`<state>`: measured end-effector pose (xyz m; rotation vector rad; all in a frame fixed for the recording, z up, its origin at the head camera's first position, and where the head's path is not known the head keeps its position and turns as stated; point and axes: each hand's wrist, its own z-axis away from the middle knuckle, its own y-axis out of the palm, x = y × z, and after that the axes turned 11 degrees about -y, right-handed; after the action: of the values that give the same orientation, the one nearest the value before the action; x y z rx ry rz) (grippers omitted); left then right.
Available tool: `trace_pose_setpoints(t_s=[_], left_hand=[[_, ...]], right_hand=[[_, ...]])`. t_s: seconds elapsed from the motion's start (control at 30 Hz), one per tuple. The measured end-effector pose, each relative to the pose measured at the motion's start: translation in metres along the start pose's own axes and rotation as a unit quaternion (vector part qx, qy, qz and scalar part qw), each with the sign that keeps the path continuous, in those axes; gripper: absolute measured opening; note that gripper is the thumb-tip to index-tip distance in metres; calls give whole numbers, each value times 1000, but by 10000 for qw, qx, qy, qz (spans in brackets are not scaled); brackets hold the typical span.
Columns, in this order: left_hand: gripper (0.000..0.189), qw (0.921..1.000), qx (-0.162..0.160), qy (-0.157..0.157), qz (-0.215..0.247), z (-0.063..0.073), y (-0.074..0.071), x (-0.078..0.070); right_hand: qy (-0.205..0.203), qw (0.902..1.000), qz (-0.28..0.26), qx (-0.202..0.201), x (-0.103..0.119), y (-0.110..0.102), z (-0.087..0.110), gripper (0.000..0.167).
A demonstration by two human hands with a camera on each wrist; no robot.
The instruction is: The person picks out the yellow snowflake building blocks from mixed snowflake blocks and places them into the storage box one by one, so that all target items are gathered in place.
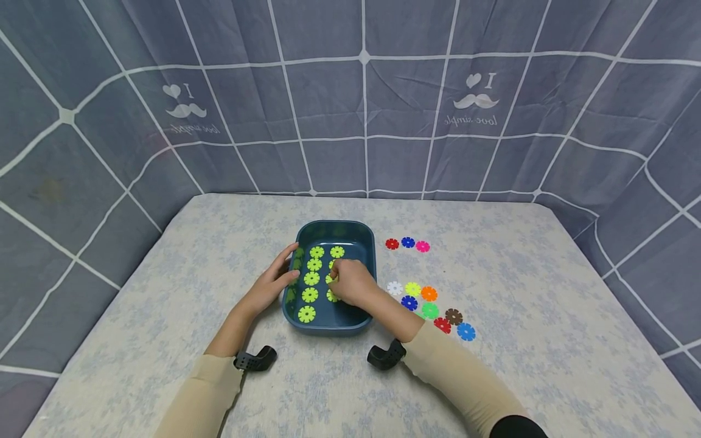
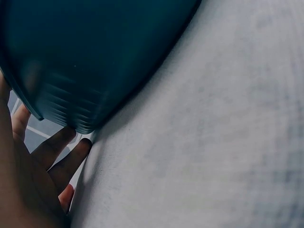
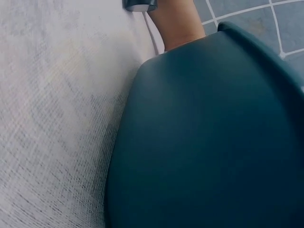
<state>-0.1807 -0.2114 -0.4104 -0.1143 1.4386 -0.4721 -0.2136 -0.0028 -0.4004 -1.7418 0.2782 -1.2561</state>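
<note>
A dark teal plastic tray (image 1: 328,330) stands on the table, with yellow-green notched plastic discs (image 1: 310,295) laid flat in two columns inside. My left hand (image 1: 266,288) rests at its left side, thumb and fingertips at the rim. In the left wrist view, fairly straight fingers (image 2: 69,164) reach along the tray's outer wall (image 2: 95,57). My right hand (image 1: 352,281) is inside the tray over the right column, with curled fingers pinching at a yellow-green disc (image 1: 329,279). The hand partly covers neighbouring discs. The tray wall (image 3: 190,133) hides its fingers in the right wrist view.
Right of the tray lie loose notched discs, among them a white one (image 1: 394,288), an orange one (image 1: 429,294), a brown one (image 1: 453,316) and a light blue one (image 1: 466,331). Farther back, a red (image 1: 392,244), a blue (image 1: 408,242) and a pink disc (image 1: 422,246) form a row.
</note>
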Motion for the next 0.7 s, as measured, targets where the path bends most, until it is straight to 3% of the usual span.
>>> trace_pose_setpoints(t_s=[0.27,0.7], left_hand=[[60,10000,-21,-66,-50,3,1,-4],[61,9999,-19,-83,-92,1,0,-2]], right_hand=[[-676,9957,-588,-244,-3,-17,12,11],[-505,9749,-2097,-559,-21,-50,40,13]])
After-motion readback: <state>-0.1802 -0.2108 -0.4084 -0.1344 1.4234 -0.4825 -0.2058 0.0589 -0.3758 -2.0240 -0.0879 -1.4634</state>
